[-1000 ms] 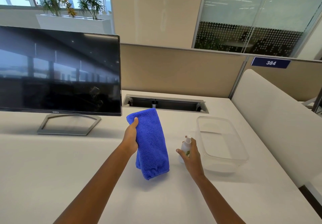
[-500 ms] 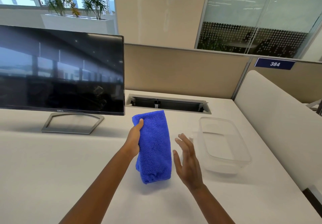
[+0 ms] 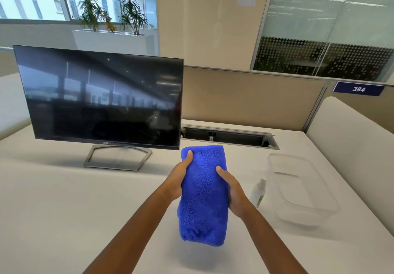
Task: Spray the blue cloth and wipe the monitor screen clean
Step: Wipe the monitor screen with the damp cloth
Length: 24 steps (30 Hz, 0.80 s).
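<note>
A folded blue cloth (image 3: pixel 202 194) hangs lengthwise above the white desk, held from both sides. My left hand (image 3: pixel 178 177) grips its left edge, thumb on the front near the top. My right hand (image 3: pixel 233 190) grips its right edge, thumb laid on the front. The dark monitor (image 3: pixel 102 98) stands upright at the left on a silver stand (image 3: pixel 117 156), with smudges near the screen's lower right. A small white spray bottle (image 3: pixel 258 192) stands on the desk just right of my right hand, untouched.
A clear plastic tub (image 3: pixel 302 186) sits to the right of the bottle. An open cable slot (image 3: pixel 228 137) runs along the back of the desk (image 3: pixel 64 209). A beige partition stands behind, and a white divider closes the right side.
My right hand let go of the spray bottle, swung left and took hold of the cloth's right edge. The bottle now stands alone on the desk. The left hand kept its grip.
</note>
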Tool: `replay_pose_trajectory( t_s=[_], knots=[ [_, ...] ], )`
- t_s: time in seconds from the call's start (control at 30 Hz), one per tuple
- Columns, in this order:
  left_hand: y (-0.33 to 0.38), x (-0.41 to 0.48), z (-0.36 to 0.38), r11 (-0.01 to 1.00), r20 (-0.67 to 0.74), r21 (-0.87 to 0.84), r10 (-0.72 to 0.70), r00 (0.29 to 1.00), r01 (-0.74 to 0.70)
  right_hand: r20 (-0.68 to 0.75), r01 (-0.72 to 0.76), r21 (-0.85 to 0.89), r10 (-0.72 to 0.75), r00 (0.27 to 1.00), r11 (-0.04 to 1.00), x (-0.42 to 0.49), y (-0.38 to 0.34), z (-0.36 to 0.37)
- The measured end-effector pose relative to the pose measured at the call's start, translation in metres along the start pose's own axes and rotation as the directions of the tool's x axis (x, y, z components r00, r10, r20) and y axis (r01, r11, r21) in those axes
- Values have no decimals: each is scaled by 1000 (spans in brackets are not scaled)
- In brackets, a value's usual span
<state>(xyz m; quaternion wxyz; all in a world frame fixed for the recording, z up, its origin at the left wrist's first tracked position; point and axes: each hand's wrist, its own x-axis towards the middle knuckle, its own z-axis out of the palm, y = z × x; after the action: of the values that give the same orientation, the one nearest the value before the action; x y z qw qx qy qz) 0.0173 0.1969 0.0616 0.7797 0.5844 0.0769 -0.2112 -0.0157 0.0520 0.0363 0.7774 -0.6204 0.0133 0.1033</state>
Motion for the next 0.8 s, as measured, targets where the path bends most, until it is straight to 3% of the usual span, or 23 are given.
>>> replay_pose_trajectory(
  t_s=[0.1, 0.2, 0.33, 0.4, 0.57, 0.67, 0.8],
  knots=[
    [4, -8, -24, 992, 1, 120, 38, 999, -38, 26, -3, 20, 3, 1000, 1000, 4, 5, 30],
    [10, -15, -53, 939, -85, 296, 206, 975, -173, 9, 7, 49, -8, 1000, 999, 9, 11, 64],
    [20, -27, -97, 745, -298, 612, 526, 796, -263, -116, 69, -83, -79, 990, 994, 17, 23, 113],
    [23, -37, -114, 692, -286, 645, 612, 737, -324, -173, 119, -172, -149, 974, 978, 20, 28, 138],
    [22, -58, -143, 715, -238, 595, 592, 770, -366, -241, 176, -312, -257, 936, 934, 29, 38, 200],
    [28, -68, -173, 674, -256, 653, 626, 737, -346, -229, 158, -316, -236, 944, 936, 35, 44, 230],
    [44, -77, -227, 752, -314, 611, 516, 797, -247, -203, 120, -294, -185, 962, 948, 42, 55, 262]
  ],
)
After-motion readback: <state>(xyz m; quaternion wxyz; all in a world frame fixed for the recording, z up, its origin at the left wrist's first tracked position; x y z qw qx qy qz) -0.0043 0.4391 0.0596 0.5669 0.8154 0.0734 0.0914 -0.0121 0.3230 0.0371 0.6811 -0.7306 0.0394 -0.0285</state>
